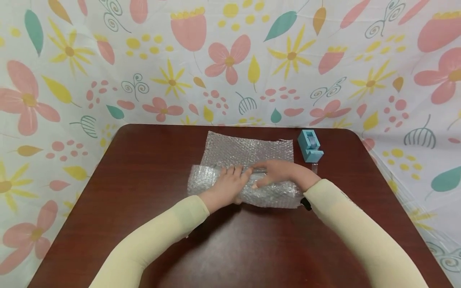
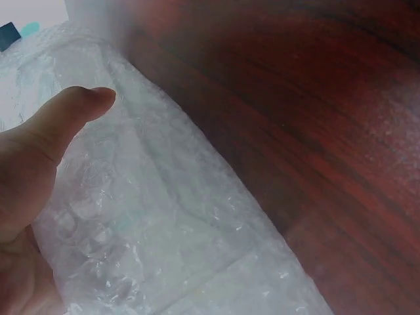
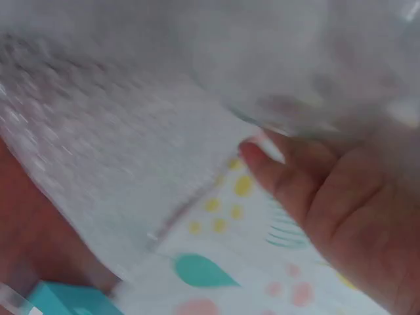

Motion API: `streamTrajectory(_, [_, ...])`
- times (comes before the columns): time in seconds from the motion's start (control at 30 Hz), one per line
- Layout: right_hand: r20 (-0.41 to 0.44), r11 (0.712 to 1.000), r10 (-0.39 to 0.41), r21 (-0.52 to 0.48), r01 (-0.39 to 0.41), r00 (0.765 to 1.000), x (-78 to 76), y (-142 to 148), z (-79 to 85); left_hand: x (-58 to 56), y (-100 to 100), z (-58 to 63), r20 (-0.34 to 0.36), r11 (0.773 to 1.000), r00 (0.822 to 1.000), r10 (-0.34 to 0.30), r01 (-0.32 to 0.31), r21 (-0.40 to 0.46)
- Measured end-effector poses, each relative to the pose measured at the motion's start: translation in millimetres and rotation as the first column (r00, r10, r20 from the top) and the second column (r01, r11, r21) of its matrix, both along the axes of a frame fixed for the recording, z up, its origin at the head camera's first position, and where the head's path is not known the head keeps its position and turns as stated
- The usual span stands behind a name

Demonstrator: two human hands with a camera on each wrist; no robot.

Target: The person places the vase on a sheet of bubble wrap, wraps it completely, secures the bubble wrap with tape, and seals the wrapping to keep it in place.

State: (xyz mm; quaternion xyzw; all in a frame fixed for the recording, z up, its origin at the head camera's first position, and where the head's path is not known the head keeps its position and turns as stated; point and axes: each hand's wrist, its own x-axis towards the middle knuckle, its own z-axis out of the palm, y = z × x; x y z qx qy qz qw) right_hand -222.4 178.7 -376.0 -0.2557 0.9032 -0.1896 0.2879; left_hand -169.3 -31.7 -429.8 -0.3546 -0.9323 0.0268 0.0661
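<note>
A sheet of clear bubble wrap lies on the table, its near part folded into a thick, flattened bundle. My left hand rests on the bundle's middle, fingers pointing away and fairly straight. Its thumb stretches over the bubbly surface in the left wrist view. Beside it, my right hand spans the bundle's far edge, thumb on top and fingers reaching along the fold. In the right wrist view these fingers bend at the wrap, partly hidden by it. A greyish straight edge shows between the hands; what lies inside is hidden.
A light blue tape dispenser stands at the back right, with a short strip of clear tape close to it. The dark red-brown table ends at the back against a flower-patterned cloth.
</note>
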Motion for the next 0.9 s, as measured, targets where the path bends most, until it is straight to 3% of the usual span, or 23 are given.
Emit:
streamTrajectory(0.1, [-0.148,0.999,-0.033,-0.010,0.032,0.988,15.6,3,16.3,-1.6,1,-0.4,-0.005,1.000,1.000,-0.011,0.011,0.008])
streamTrajectory(0.17, [-0.310,0.998,-0.051,-0.041,0.040,0.949,32.9,2,24.1,-2.1,1,0.4,-0.012,1.000,1.000,-0.012,0.012,0.007])
streamTrajectory(0.23, [-0.503,0.999,-0.031,-0.036,0.015,0.864,53.2,0,24.6,-2.2,2,1.3,-0.018,1.000,1.000,-0.007,0.007,-0.002])
streamTrajectory(0.3, [-0.653,1.000,-0.001,0.002,0.003,0.757,74.0,-5,17.3,-2.0,2,3.0,-0.017,1.000,1.000,0.002,-0.003,-0.022])
streamTrajectory(0.37, [-0.755,0.997,0.057,0.083,0.009,0.653,92.9,-10,3.6,-1.7,2,4.8,-0.007,0.999,1.000,0.012,-0.012,-0.039])
streamTrajectory(0.4, [-0.785,0.992,0.085,0.122,0.019,0.613,100.6,-12,-4.3,-1.6,2,5.7,-0.001,0.999,1.000,0.017,-0.017,-0.050])
streamTrajectory(0.57, [-0.858,0.968,0.150,0.229,0.105,0.492,121.2,-21,-41.8,0.8,4,8.6,-0.006,0.995,0.999,0.039,-0.040,-0.095])
streamTrajectory(0.7, [-0.902,0.971,0.106,0.185,0.153,0.418,125.5,-24,-59.5,1.7,5,8.8,-0.001,0.993,0.999,0.042,-0.042,-0.108])
streamTrajectory(0.9, [-0.919,0.973,0.061,0.141,0.180,0.389,127.3,-26,-72.8,1.2,5,6.3,-0.012,0.993,0.999,0.039,-0.040,-0.108])
